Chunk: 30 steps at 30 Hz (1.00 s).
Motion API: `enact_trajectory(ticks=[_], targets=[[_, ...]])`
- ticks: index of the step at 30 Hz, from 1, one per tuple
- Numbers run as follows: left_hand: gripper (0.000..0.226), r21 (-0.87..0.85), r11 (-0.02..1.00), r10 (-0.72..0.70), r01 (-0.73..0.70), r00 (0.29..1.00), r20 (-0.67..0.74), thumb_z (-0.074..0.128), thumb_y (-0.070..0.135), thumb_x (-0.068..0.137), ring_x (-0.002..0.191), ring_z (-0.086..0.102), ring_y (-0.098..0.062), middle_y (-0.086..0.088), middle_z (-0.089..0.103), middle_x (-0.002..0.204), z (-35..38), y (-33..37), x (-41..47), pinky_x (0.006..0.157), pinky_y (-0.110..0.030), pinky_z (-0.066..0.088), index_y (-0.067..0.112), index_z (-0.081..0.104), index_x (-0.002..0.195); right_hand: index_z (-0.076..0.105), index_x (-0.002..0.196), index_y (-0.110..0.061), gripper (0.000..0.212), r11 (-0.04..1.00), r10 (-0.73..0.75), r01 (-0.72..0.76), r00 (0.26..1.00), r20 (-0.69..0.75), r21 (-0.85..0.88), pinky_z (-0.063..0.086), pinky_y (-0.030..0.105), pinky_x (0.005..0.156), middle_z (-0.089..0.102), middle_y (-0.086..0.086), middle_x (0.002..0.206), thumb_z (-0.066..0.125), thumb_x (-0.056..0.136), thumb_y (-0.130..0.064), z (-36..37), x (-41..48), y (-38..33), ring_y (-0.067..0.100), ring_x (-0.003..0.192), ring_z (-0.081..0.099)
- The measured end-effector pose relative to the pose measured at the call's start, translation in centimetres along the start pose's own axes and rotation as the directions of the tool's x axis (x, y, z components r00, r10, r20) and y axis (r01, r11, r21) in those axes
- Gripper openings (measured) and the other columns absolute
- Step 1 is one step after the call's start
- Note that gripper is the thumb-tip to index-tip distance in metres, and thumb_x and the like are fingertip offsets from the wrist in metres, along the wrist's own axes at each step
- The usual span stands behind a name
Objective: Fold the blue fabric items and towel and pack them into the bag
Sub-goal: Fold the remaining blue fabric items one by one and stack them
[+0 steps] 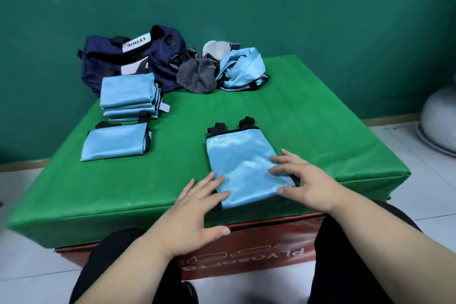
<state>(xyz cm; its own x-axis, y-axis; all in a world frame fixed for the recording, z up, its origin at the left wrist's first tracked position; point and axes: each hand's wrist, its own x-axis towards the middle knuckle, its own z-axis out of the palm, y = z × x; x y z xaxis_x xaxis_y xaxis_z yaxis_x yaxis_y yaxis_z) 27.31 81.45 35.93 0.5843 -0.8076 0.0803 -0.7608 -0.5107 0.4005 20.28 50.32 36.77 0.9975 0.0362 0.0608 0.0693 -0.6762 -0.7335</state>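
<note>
A light blue fabric item (243,158) with black trim and two black loops lies flat near the front of the green table (308,116). My left hand (197,212) rests with straight fingers on its lower left corner. My right hand (306,177) presses flat on its lower right part. At the left lies one folded blue item (116,145), and behind it a stack of folded blue items (129,96). The navy bag (133,59) sits at the back left. A crumpled blue item (243,69) and a grey striped towel (197,76) lie at the back.
A whitish object (217,48) sits behind the towel. The table is a red box (259,247) under a green cover, close to my knees. A white rounded object (439,123) stands on the tiled floor at the right. A green wall is behind.
</note>
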Motion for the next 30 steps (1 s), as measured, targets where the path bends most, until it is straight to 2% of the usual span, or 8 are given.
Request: enact_trajectory(ticks=[3,6,10,14,21,26,30], targets=[[0.08,0.02,1.0,-0.001,0.002,0.999,-0.044,0.052,0.074,0.077,0.148,-0.003,0.007,0.025,0.016,0.158,-1.1,0.8,0.1,0.125,-0.041,0.005,0.037,0.043,0.146,0.068,0.121,-0.027,0.047,0.998,-0.027,0.028,1.0,0.009,-0.058,0.016,0.015,0.115,0.046,-0.006,0.148,0.077,0.075,-0.03,-0.1,-1.1,-0.2,0.007,0.148,0.02],[0.067,-0.002,1.0,0.013,-0.013,0.99,-0.143,0.058,0.068,0.079,0.148,0.011,0.005,0.026,0.032,0.151,-0.8,1.1,0.1,0.123,-0.038,0.011,0.038,0.052,0.139,0.07,0.118,-0.026,0.041,0.992,-0.055,0.057,0.998,0.013,-0.11,0.016,0.017,0.116,0.048,-0.007,0.146,0.08,0.08,-0.017,0.0,-1.5,-0.2,0.01,0.149,0.021],[0.056,0.043,0.999,0.022,-0.013,0.976,-0.216,0.062,0.063,0.078,0.145,0.021,0.003,0.024,0.044,0.143,0.9,0.3,0.2,0.121,-0.041,0.02,0.036,0.061,0.128,0.073,0.115,-0.023,0.038,0.979,-0.086,0.088,0.996,0.017,-0.185,0.016,0.016,0.115,0.052,-0.004,0.142,0.079,0.078,-0.014,0.1,-1.2,-0.1,0.012,0.147,0.025],[0.039,0.081,0.995,0.074,-0.057,0.97,-0.233,0.08,0.045,0.076,0.138,0.039,-0.002,0.018,0.057,0.134,1.2,-0.7,1.1,0.114,-0.039,0.034,0.032,0.065,0.11,0.075,0.105,-0.025,0.033,0.98,-0.099,0.093,0.995,-0.023,-0.177,0.021,0.016,0.113,0.058,-0.008,0.133,0.081,0.075,-0.012,0.0,-1.0,0.3,0.012,0.143,0.033],[0.041,0.154,0.983,0.127,-0.095,0.969,-0.213,0.087,0.038,0.07,0.122,0.054,-0.012,0.012,0.059,0.125,2.0,-1.3,1.8,0.102,-0.037,0.043,0.028,0.062,0.101,0.075,0.103,-0.025,0.033,0.975,-0.108,0.111,0.994,0.024,-0.195,0.023,0.018,0.113,0.058,-0.007,0.133,0.084,0.072,-0.015,-0.2,-0.8,1.1,0.011,0.139,0.038],[0.042,0.173,0.978,0.156,-0.117,0.961,-0.228,0.088,0.025,0.068,0.114,0.057,-0.015,0.009,0.061,0.12,2.0,-1.6,2.2,0.095,-0.037,0.048,0.026,0.061,0.1,0.073,0.107,-0.027,0.041,0.978,-0.111,0.117,0.993,0.045,-0.174,0.022,0.008,0.109,0.056,-0.011,0.135,0.085,0.068,-0.018,-0.5,-0.9,1.3,0.004,0.135,0.039],[0.028,0.132,0.984,0.15,-0.117,0.948,-0.282,0.079,0.018,0.073,0.109,0.059,-0.014,0.01,0.064,0.116,1.9,-1.7,2.3,0.091,-0.041,0.051,0.024,0.065,0.096,0.069,0.115,-0.027,0.054,0.964,-0.138,0.145,0.989,0.046,-0.223,0.027,0.022,0.114,0.057,-0.011,0.134,0.079,0.062,-0.033,-0.4,-0.8,1.3,0.005,0.133,0.042]])
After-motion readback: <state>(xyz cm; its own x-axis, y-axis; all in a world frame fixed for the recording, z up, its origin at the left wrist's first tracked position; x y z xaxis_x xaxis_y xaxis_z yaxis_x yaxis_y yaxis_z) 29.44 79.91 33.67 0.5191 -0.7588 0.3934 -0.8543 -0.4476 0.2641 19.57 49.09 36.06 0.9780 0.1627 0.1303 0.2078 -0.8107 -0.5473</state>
